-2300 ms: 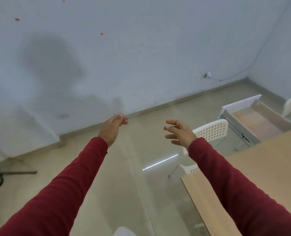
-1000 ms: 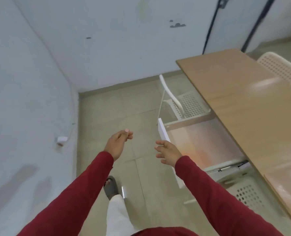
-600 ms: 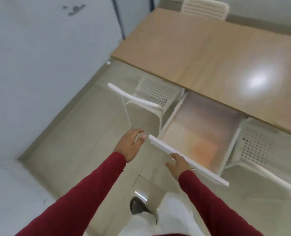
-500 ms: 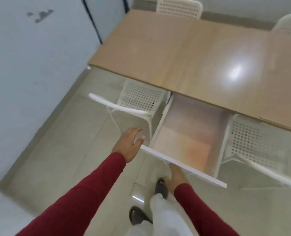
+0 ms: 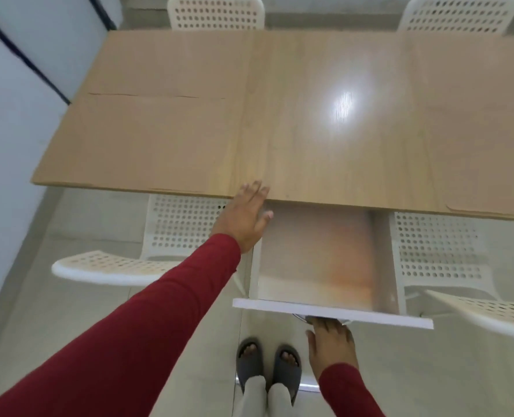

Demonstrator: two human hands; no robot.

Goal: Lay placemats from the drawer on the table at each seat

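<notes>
The white drawer stands pulled out from under the wooden table, between two chairs. Its pale, orange-tinted bottom shows no separate item that I can make out. My right hand is below the drawer front, fingers curled up on the metal handle. My left hand is flat with fingers spread, over the drawer's left wall at the table's near edge. A tan placemat lies on the table's near left. Another tan placemat lies near right.
White perforated chairs stand at the near left and near right, and two more at the far side. My sandalled feet are on the tiled floor just before the drawer. A wall runs on the left.
My view has swung from the wall to face the table squarely. My right hand has gone to the drawer handle, and my left hand has reached forward to the table edge.
</notes>
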